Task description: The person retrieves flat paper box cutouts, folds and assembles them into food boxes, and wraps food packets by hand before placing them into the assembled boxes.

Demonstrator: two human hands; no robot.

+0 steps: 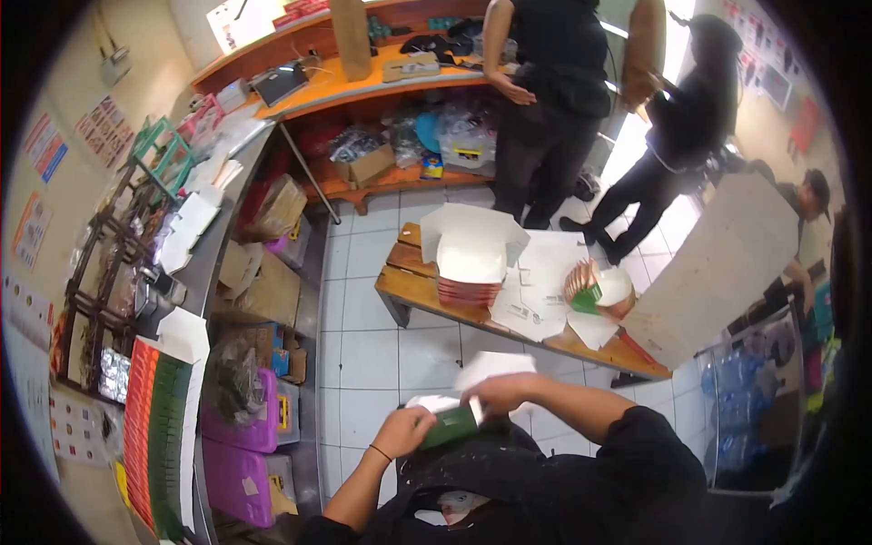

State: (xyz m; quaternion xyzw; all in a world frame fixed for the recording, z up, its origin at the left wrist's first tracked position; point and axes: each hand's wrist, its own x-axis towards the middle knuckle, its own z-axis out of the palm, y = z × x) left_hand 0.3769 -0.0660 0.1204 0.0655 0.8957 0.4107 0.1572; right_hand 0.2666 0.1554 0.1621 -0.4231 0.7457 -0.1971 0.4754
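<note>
Left of my left hand point(407, 428), floor point(360, 363) is leaving room before purple bins point(223, 463); on the far side, stacked cartons point(472, 262) are crowding the wooden desk point(413, 283).

The green carton point(451, 427) looks smooth paperboard, the tabletop point(405, 263) grained wood, the floor point(359, 359) glossy tile, the purple bins point(232, 481) plastic.

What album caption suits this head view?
Left hand and right hand hold a green-and-white box near a wooden bench.
</note>
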